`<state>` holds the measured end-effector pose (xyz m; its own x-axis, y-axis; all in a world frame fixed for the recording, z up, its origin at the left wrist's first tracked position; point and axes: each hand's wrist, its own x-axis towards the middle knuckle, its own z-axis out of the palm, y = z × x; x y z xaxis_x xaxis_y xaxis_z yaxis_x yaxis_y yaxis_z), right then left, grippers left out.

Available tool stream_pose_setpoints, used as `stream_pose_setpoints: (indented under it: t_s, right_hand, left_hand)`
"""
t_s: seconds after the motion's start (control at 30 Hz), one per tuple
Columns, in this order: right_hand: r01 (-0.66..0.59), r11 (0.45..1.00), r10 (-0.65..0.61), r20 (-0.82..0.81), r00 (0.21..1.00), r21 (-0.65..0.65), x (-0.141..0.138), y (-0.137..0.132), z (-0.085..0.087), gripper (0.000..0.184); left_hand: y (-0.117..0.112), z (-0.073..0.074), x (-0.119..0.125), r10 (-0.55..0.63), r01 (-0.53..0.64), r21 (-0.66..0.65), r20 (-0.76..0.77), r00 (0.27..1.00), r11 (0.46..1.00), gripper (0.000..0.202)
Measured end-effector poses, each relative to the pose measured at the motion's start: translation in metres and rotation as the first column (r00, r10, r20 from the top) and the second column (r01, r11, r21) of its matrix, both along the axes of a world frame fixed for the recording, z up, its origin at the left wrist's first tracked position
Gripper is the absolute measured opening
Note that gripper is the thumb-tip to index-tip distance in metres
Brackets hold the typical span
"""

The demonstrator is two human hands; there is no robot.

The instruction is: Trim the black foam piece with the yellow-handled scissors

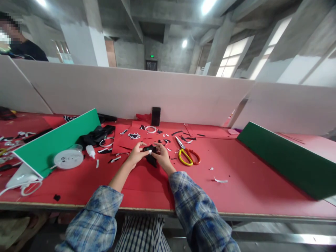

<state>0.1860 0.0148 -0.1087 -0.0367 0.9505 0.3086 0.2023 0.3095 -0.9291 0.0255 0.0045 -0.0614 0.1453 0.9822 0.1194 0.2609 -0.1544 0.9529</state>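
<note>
Near the middle of the red table, my left hand (135, 154) and my right hand (162, 156) meet at a small piece of black fabric (151, 161). Both hands have their fingers closed on it, one from each side. A loose end of the fabric hangs down toward me. A small white spot shows between the fingertips; what it is I cannot make out. To the right of my right hand lie scissors (187, 154) with one yellow and one red handle, their blades partly apart. Black and white scraps are scattered just beyond my hands.
A green board (60, 143) leans at left, beside a round white container (68, 159), a small white bottle (90, 151) and bunched black cloth (97, 136). Another green board (286, 159) stands at right. A black upright box (155, 116) is near the white partition (131, 91). A person (23, 45) is beyond it.
</note>
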Motion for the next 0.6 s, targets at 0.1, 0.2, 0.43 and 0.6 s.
stream_pose_setpoints:
  t_s: [0.1,0.2,0.43,0.6]
  right_hand:
    - [0.180,0.983,-0.184,0.198,0.963,0.038,0.029,-0.004,0.010,0.066]
    - [0.614,0.786,-0.480,0.695,0.535,0.070,0.074,-0.012,0.023,0.057]
    - [0.661,0.749,-0.325,0.848,0.419,-0.039,0.130,-0.016,0.043,0.033]
    - [0.614,0.789,-0.308,0.873,0.379,0.011,0.127,-0.014,0.041,0.017]
  left_hand:
    - [0.005,0.012,0.002,-0.015,0.015,0.080,0.009,1.000,0.997,0.017]
    - [0.004,0.039,-0.008,-0.054,0.054,0.167,-0.006,0.999,0.984,0.013]
    - [-0.006,0.105,-0.031,-0.196,0.174,0.363,0.025,0.980,0.915,0.031]
    - [0.003,0.117,-0.025,-0.266,0.196,0.336,0.176,0.948,0.921,0.045]
